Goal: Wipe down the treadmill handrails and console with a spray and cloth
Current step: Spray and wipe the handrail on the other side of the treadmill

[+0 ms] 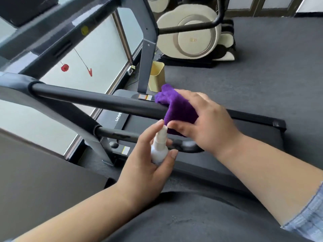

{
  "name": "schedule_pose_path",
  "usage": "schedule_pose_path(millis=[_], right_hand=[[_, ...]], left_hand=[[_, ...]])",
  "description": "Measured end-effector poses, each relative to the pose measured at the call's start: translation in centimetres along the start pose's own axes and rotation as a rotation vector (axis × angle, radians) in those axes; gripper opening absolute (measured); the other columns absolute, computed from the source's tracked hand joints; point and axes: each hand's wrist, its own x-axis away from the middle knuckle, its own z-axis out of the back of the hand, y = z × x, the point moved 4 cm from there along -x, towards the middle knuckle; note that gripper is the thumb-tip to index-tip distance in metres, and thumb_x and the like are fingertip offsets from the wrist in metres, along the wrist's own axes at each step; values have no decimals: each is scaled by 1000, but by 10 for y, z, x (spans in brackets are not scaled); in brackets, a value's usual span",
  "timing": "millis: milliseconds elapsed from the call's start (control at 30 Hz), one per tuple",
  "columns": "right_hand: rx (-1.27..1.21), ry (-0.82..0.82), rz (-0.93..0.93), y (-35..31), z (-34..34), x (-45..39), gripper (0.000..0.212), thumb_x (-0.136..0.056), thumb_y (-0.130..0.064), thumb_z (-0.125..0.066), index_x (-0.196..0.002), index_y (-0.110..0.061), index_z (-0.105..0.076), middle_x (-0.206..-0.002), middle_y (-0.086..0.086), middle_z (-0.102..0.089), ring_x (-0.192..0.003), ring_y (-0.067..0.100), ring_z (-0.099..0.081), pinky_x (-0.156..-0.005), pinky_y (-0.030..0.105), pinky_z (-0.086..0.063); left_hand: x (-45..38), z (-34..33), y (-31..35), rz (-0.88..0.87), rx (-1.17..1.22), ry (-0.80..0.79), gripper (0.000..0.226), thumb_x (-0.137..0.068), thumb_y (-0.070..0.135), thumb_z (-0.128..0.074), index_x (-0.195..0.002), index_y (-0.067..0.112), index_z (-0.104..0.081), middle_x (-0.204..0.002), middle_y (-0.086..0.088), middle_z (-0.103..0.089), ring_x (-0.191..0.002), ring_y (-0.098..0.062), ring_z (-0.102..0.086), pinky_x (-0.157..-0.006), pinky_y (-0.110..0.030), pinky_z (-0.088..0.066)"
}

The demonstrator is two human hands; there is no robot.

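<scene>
A black treadmill handrail (97, 100) runs from the left upright toward the middle of the view. My right hand (208, 123) grips a purple cloth (176, 105) wrapped over the rail's near end, fingers above and thumb below. Just below it, my left hand (148, 158) holds a small white spray bottle (159, 147) upright, with a fingertip by its nozzle, which sits close to the cloth. A second, lower black handrail (122, 135) passes behind the bottle. The treadmill console (57, 30) slants across the upper left, blurred.
A red safety clip and cord (90, 72) hang from the console. The treadmill belt (218, 165) lies below my hands. A yellow bin (156, 76) stands by the far upright, and a cream massage chair (192, 35) sits beyond it on grey floor. Frosted windows line the left.
</scene>
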Motion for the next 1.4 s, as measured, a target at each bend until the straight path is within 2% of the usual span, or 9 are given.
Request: schedule_pose_path(millis=[167, 333, 533, 600, 767, 900, 1033, 1200, 1400], right_hand=[[-181, 214, 44, 32, -12, 32, 81, -79, -72, -63, -144, -26, -48, -136, -3, -52, -118, 3, -54, -100, 19, -42], [-297, 225, 43, 65, -31, 51, 91, -80, -77, -58, -148, -20, -38, -140, 0, -46, -129, -9, -41, -103, 7, -32], [-429, 166, -64, 105, -55, 86, 86, -79, -77, -60, -146, -31, -31, -138, -41, -33, -130, -5, -42, -107, 11, -31], [-461, 177, -73, 105, -56, 87, 86, -82, -75, -59, -147, -25, -31, -138, -35, -36, -129, -5, -43, -107, 12, -31], [-304, 188, 52, 63, -28, 51, 80, -88, -69, -56, -147, -20, -35, -142, 6, -48, -130, 15, -49, -109, 25, -38], [-153, 201, 70, 29, -15, 26, 75, -83, -66, -64, -145, -28, -43, -142, -1, -48, -122, 16, -54, -92, 30, -46], [-216, 186, 79, 37, -12, 36, 88, -75, -62, -72, -146, -16, -46, -143, 7, -51, -129, 18, -51, -98, 36, -48], [-237, 239, 109, 47, -20, 39, 89, -76, -65, -70, -146, -18, -42, -142, 11, -52, -128, 20, -53, -97, 37, -50], [-319, 253, 47, 86, -45, 62, 96, -74, -65, -74, -146, -14, -36, -139, 14, -49, -132, 3, -42, -109, 16, -34]], left_hand=[[12, -10, 8, 53, -76, 12, 66, -91, 34, -63, -139, 60, -28, -112, 9, -59, -91, -5, -64, -78, -23, -51], [23, -12, 10, 121, -137, 37, 65, -90, 37, -63, -139, 60, -28, -111, 2, -60, -86, -7, -63, -75, -28, -51], [28, -17, 14, 126, -166, 38, 65, -91, 37, -62, -140, 60, -28, -108, 9, -61, -81, -5, -63, -72, -18, -49], [30, -16, 14, 137, -171, 44, 65, -90, 36, -63, -140, 60, -28, -105, 12, -61, -79, -6, -63, -70, -14, -48], [29, -19, 15, 144, -158, 65, 65, -90, 35, -63, -139, 60, -28, -105, 12, -62, -73, -3, -62, -68, -11, -48], [25, -31, 15, 167, -151, 42, 64, -89, 38, -62, -138, 62, -28, -107, 11, -62, -78, -2, -63, -71, -14, -49], [17, -41, 17, 134, -143, 5, 65, -90, 35, -62, -139, 61, -28, -112, 1, -61, -82, -1, -61, -77, -19, -49], [14, -45, 19, 114, -170, -34, 65, -90, 34, -62, -140, 60, -27, -113, 3, -61, -86, -2, -63, -79, -18, -48], [18, -40, 17, 139, -248, -22, 67, -89, 37, -63, -140, 59, -26, -107, 15, -63, -94, -6, -65, -79, -8, -45]])
